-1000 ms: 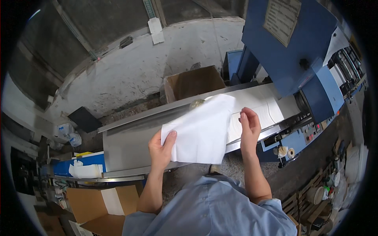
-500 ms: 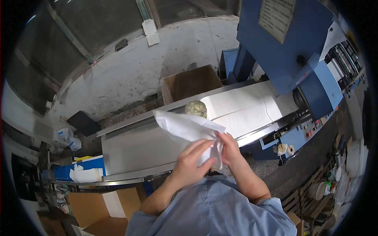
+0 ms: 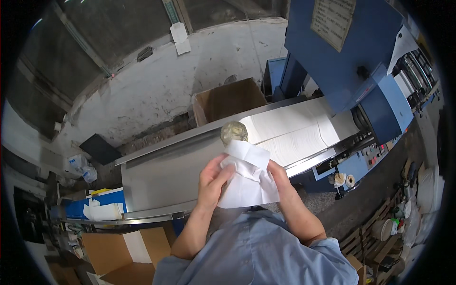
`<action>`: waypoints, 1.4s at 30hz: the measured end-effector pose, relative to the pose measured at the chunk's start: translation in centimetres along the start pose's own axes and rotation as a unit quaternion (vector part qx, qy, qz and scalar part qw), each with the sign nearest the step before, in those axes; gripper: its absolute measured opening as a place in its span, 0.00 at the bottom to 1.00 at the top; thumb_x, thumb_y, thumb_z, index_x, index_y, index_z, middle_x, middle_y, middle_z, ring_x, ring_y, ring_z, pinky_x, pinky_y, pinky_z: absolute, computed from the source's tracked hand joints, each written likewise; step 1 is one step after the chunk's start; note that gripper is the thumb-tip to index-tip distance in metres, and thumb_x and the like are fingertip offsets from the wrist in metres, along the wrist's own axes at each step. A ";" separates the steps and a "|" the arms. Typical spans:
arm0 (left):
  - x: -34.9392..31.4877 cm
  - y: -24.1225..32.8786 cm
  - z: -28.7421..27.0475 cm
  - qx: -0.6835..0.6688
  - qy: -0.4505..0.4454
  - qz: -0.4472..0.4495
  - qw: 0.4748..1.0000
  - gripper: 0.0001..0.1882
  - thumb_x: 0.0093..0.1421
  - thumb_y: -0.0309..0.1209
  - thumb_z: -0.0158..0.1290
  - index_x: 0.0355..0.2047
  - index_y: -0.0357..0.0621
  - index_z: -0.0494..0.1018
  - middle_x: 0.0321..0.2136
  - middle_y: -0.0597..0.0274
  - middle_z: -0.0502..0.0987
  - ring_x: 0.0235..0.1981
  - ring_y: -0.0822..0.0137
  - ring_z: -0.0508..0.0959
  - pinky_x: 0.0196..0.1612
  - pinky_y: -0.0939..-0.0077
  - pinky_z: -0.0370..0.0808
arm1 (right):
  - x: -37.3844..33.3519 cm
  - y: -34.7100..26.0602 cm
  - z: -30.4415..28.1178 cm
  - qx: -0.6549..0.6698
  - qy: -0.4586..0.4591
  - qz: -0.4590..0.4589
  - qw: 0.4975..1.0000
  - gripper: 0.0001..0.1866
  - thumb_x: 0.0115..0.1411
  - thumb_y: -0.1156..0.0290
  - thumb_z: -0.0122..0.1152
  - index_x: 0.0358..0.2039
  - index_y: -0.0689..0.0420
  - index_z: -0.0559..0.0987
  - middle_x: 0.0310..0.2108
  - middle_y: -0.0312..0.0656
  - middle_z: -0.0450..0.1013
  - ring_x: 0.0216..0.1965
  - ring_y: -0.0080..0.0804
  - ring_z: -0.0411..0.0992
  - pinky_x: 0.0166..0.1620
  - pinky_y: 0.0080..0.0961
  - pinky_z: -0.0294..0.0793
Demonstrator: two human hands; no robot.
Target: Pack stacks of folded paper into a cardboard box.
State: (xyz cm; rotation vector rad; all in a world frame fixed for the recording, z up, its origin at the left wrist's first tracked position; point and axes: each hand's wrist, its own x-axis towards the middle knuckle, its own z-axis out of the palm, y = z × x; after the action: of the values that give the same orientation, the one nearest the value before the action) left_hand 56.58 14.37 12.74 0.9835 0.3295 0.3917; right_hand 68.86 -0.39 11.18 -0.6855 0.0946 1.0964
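Head view: white sheet (image 3: 248, 186); creased, bunched

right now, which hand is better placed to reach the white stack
Probably the right hand: it is nearer the white stack, though partly hidden behind the white sheet; the left hand, holding that sheet, is farther off.

The left grip (image 3: 211, 180) is at the left edge of the white sheet (image 3: 248, 187), thumb laid over its front, fingers bent, pinching it. The right grip (image 3: 280, 179) sits against the sheet's right edge; most of its fingers are hidden behind, so I can't tell how firmly they close. The bare left forearm (image 3: 194, 230) slants in from the sheet's near left, the right forearm (image 3: 301, 216) from its near right, elbows bent and wider apart than the wrists.
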 end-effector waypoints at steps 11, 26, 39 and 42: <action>0.3 0.8 0.2 0.037 0.063 0.017 0.997 0.07 0.64 0.26 0.55 0.41 0.37 0.73 0.33 0.63 0.80 0.32 0.77 0.77 0.37 0.82 0.73 | 1.0 -1.3 -3.3 -0.075 0.084 -0.039 0.993 0.25 0.68 0.57 0.50 0.56 0.63 0.72 0.49 0.46 0.75 0.49 0.35 0.76 0.52 0.31 0.75; 3.0 -1.8 1.8 0.010 0.093 0.004 0.996 0.08 0.64 0.25 0.55 0.42 0.36 0.75 0.33 0.61 0.81 0.31 0.75 0.79 0.37 0.81 0.75 | 1.1 -6.2 -3.3 -0.015 0.063 -0.079 0.995 0.22 0.70 0.56 0.49 0.49 0.64 0.75 0.44 0.47 0.77 0.45 0.36 0.77 0.51 0.33 0.76; 3.5 -4.2 2.2 0.052 0.034 -0.084 0.994 0.09 0.66 0.33 0.53 0.37 0.40 0.76 0.32 0.68 0.76 0.30 0.78 0.74 0.32 0.84 0.69 | 0.9 0.0 -0.4 -0.526 -0.100 -0.330 0.778 0.44 0.50 0.67 0.76 0.64 0.63 0.64 0.62 0.52 0.65 0.64 0.40 0.63 0.63 0.34 0.62; 3.3 -4.4 -1.3 0.052 -0.012 -0.145 0.988 0.12 0.68 0.34 0.52 0.42 0.37 0.76 0.34 0.67 0.77 0.32 0.77 0.75 0.34 0.85 0.70 | 2.2 0.8 -1.4 -0.526 -0.031 -0.310 0.791 0.20 0.58 0.71 0.66 0.50 0.62 0.76 0.38 0.50 0.78 0.39 0.41 0.79 0.42 0.31 0.76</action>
State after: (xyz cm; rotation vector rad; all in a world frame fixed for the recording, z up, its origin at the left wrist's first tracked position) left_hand 59.72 14.68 8.06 1.0240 0.4680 0.0983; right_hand 69.58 0.74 8.86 -1.5380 -0.8209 0.4367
